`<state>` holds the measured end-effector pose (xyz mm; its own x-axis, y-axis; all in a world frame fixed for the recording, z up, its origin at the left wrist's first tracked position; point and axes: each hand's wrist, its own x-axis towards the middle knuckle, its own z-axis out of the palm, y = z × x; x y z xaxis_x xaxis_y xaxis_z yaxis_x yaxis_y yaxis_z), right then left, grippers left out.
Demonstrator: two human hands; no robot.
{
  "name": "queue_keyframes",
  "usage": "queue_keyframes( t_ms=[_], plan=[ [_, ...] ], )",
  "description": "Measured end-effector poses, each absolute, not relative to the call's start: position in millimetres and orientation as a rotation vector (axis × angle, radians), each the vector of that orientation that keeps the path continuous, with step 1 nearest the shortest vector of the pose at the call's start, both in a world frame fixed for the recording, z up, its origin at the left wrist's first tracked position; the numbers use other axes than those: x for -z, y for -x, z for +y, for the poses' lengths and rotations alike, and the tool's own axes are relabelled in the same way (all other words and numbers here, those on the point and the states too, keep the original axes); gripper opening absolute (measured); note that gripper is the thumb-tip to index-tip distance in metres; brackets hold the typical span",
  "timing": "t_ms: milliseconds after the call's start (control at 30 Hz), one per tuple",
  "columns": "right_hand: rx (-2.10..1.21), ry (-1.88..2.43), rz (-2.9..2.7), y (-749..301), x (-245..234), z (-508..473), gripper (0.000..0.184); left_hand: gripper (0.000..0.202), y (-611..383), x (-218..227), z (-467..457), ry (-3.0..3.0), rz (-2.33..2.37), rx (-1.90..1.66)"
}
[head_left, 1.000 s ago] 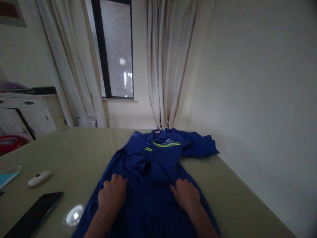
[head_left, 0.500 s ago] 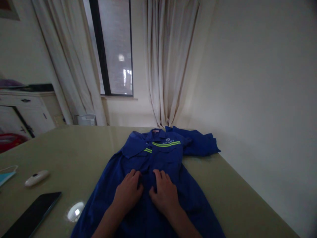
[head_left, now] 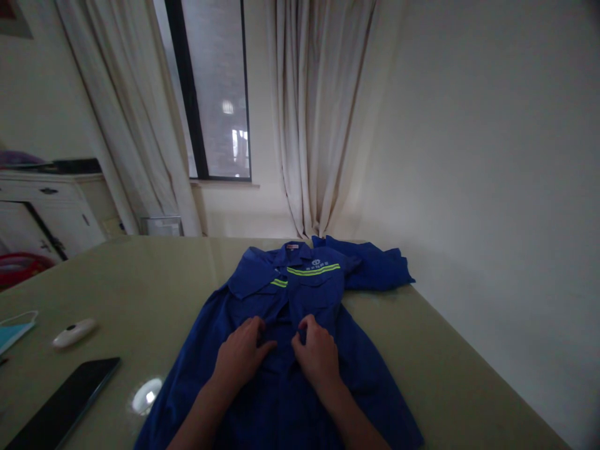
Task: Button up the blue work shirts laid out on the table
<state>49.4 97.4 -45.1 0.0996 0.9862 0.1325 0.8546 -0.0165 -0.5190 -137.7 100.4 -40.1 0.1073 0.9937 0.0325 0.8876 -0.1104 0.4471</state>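
Note:
A blue work jacket lies front up on the table, its collar at the far end. Yellow-green stripes and a pale logo cross its chest. My left hand rests on the front left of the opening, fingers bent and thumb held apart. On the other side of the opening, my right hand has its thumb and forefinger curled together on the cloth of the front edge. The fingertips of both hands are partly hidden. The lower part of the jacket runs under my forearms and out of view.
More blue cloth lies beside the collar, near the wall. On the table, to the left, are a black phone, a small white oval device and a blue face mask. Curtains hang behind.
My right hand has moved slightly up and right, with forefinger and thumb curling in. My left thumb has spread outward. The jacket's front opening looks a little wider.

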Motion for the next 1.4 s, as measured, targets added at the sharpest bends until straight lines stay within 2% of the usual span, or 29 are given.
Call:
queue_keyframes(
  t_ms=[167, 333, 467, 600, 733, 867, 967, 1233, 1400],
  plan=[
    [-0.469, 1.871, -1.643, -54, 48, 101, 0.012, 0.013, 131, 32, 98, -2.163, 1.932, -0.42],
    [-0.446, 1.847, -1.583, -53, 47, 103, 0.013, 0.017, 123, 19, 115, -2.001, 1.935, -0.851],
    [-0.505, 1.767, -1.508, -56, 48, 105, 0.015, 0.023, 107, 27, 144, -1.679, 1.626, -1.105],
    [-0.663, 1.645, -1.394, -66, 54, 111, 0.018, 0.024, 103, 49, 152, -1.647, 1.478, -1.045],
    [-0.791, 1.54, -1.323, -70, 60, 117, 0.02, 0.021, 115, 64, 134, -1.936, 1.517, -0.938],
    [-0.865, 1.415, -1.328, -64, 59, 119, 0.008, 0.019, 114, 63, 122, -2.081, 1.638, -0.778],
    [-0.949, 1.335, -1.226, -59, 57, 120, 0.011, 0.012, 107, 58, 120, -2.077, 1.709, -0.707],
    [-1.099, 1.215, -1.159, -58, 62, 120, 0.028, 0.012, 102, 55, 107, -2.127, 1.467, -1.053],
    [-0.905, 1.247, -1.378, -55, 57, 112, 0.02, 0.012, 101, 58, 106, -2.115, 1.472, -1.133]
  ],
)
